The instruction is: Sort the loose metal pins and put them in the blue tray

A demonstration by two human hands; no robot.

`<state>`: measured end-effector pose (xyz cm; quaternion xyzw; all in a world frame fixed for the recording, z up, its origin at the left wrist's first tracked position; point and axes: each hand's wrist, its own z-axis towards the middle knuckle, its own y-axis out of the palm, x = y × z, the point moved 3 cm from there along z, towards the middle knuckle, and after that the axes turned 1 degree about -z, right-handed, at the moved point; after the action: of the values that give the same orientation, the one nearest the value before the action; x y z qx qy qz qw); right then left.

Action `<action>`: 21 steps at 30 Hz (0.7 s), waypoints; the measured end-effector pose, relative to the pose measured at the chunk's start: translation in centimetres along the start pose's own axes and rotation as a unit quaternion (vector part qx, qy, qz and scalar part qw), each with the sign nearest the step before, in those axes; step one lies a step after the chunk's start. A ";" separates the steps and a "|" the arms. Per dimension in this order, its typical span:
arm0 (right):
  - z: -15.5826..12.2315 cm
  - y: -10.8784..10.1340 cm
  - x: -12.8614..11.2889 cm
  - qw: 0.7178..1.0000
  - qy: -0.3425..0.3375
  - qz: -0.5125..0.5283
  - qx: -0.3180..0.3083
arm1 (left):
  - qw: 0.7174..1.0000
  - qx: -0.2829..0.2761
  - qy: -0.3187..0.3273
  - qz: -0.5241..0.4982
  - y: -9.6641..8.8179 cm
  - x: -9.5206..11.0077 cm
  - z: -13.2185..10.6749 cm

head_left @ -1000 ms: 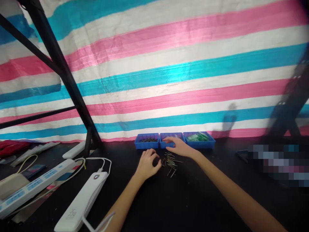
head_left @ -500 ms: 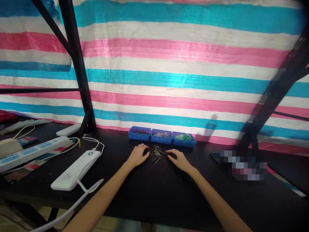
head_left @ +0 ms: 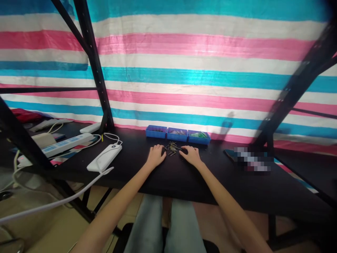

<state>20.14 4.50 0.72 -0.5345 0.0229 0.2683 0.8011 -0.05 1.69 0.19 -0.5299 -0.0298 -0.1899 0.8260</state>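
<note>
A small pile of screws point(head_left: 172, 147), slim and brass-coloured, lies loose on the black table point(head_left: 181, 182) between my two hands. My left hand point(head_left: 156, 156) rests just left of the pile, fingers bent and palm down, with a gap between thumb and forefinger. On the other side, my right hand point(head_left: 191, 155) has its thumb and forefinger apart; the forefinger's tip is at the end of a screw on the pile's right edge. I make out nothing held in either hand.
Behind the pile stand three blue trays: one with dark small parts point(head_left: 156, 132), one with clear packets point(head_left: 177, 135), one with green-and-white pieces point(head_left: 199, 137). A white power bank-like box point(head_left: 104, 158) and power strip point(head_left: 63, 143) lie left; a blurred-out object point(head_left: 250, 158) lies right.
The view has tilted down, so my legs and the table's front edge now show. Both hands remain beside the pile, with little visible change in their pose.
</note>
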 end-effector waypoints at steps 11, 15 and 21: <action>1.0 0.6 -2.2 0.996 0.016 -0.089 -0.009 | 0.999 0.010 -0.043 0.032 1.0 0.0 1.4; 2.4 0.2 -1.9 0.993 0.003 -0.116 -0.034 | 0.999 0.011 -0.029 0.024 1.4 0.2 2.9; 2.3 -0.4 -1.1 0.989 -0.042 -0.132 -0.043 | 0.999 0.004 0.048 0.009 1.5 0.9 4.1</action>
<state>18.81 5.90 2.42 -0.5553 -0.0936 0.1831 0.8058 1.97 5.57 0.89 -0.5174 0.0142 -0.2074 0.8301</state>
